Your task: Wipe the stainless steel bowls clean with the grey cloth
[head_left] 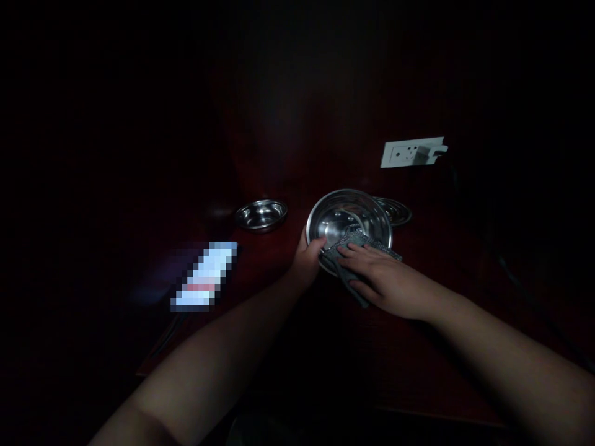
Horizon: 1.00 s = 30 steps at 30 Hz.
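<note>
A shiny steel bowl [346,214] sits tilted toward me on a dark red-brown table [288,155]. My left hand [307,259] is closed on the bowl's near-left rim, thumb over the edge. My right hand [383,279] presses a grey cloth [346,243] against the bowl's near rim, fingers curled over the cloth. The cloth drapes from inside the bowl down over the rim and under my palm.
A smaller steel dish [261,214] lies to the left of the bowl. Another steel dish [395,210] peeks out behind it on the right. A white power strip [411,152] lies at the back right. A blurred bright rectangle [204,275] lies at the left. The surroundings are very dark.
</note>
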Available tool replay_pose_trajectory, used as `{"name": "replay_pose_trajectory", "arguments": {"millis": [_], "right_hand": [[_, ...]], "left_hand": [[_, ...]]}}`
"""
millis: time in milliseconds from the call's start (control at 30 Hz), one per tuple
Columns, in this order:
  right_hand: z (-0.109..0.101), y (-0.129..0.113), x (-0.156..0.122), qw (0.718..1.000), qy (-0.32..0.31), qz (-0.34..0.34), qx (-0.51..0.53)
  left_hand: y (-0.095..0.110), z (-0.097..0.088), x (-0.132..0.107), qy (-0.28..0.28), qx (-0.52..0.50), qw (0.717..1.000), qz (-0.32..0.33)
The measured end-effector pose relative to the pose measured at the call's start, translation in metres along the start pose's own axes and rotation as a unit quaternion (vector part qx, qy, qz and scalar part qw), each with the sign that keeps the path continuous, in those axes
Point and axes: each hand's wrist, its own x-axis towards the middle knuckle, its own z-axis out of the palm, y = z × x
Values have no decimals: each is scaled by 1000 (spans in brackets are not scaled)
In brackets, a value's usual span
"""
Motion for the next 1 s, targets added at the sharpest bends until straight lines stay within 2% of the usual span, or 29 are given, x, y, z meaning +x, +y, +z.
{"name": "replay_pose_trajectory", "arguments": {"millis": [133, 267, 400, 567, 800, 867, 1000], "right_hand": [[5, -3, 0, 1000, -20, 12, -8], [9, -5, 0, 1000, -13, 15, -20], [9, -5, 3, 999, 30, 13, -27], [6, -5, 5, 995, 95, -11, 6], [6, -7, 5, 991, 108, -34, 69], [6, -6, 4, 990, 108, -37, 81], [5, -6, 5, 991, 90, -48, 91]], "left_hand": [[-1, 1, -2, -44, -9, 999, 21], [2, 0, -4, -92, -35, 995, 24], [6, 0, -9, -135, -45, 989, -35], [6, 3, -16, -187, -55, 979, -62], [7, 11, -23, -191, -95, 972, -103], [5, 11, -24, -187, -95, 974, -88], [-4, 9, -24, -178, -87, 980, -19]]}}
